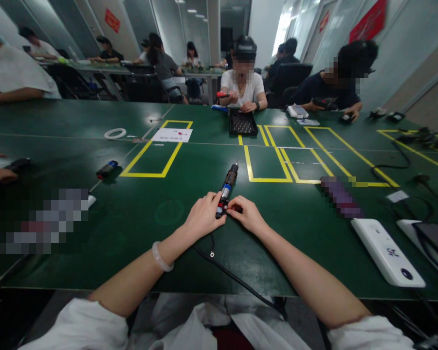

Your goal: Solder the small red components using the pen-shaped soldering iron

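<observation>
Tool (227, 188), long, with blue band, slants in middle of frame, thin tip up. Left hand (204, 213) grips low end. Right hand (248, 217) bends fingertips to same end; cannot tell if they pinch. Black cord (241, 281) at bottom middle. White box (385, 250) at lower right.

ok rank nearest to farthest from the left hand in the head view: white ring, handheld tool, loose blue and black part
1. handheld tool, touching the left hand
2. loose blue and black part, off left
3. white ring, beyond that part
</observation>
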Available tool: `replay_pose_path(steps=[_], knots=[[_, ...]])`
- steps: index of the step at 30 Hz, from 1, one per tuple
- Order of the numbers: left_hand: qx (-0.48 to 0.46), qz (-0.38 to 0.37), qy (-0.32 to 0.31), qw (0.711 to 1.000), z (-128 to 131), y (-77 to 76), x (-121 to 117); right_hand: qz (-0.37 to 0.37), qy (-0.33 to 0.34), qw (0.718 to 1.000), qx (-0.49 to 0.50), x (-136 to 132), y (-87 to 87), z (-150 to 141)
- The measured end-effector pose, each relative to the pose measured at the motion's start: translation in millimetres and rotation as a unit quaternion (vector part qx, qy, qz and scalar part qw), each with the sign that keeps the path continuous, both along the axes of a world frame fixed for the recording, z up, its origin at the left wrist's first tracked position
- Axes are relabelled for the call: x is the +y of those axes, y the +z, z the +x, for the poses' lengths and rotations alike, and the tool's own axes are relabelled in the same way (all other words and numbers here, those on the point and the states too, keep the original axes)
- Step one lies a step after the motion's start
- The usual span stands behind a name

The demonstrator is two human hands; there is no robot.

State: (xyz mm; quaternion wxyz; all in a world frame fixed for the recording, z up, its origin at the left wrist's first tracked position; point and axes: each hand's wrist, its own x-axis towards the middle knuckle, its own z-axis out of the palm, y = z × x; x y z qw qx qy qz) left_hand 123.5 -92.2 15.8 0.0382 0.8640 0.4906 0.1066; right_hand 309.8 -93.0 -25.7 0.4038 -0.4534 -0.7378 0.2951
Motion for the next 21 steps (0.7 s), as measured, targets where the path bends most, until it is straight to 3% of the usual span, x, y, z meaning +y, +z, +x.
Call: replay_pose_path(steps=[9, 16, 21], knots=[[0.01, 0.028, -0.003, 1.0, 1, -2.1, -2, -0.008, -0.019, 1.0, 0.002, -4, 8.4, 0], [0.036, 0.046, 0.041, 0.997, 6, -2.2, 2, -0.037, -0.005, 0.999, 0.023, -5, 7.2, -1], [0.082, 0.054, 0.047, 0.994, -7, 0.9, 6, -0.032, 0.0, 0.999, 0.022, -5, 6.7, 0]])
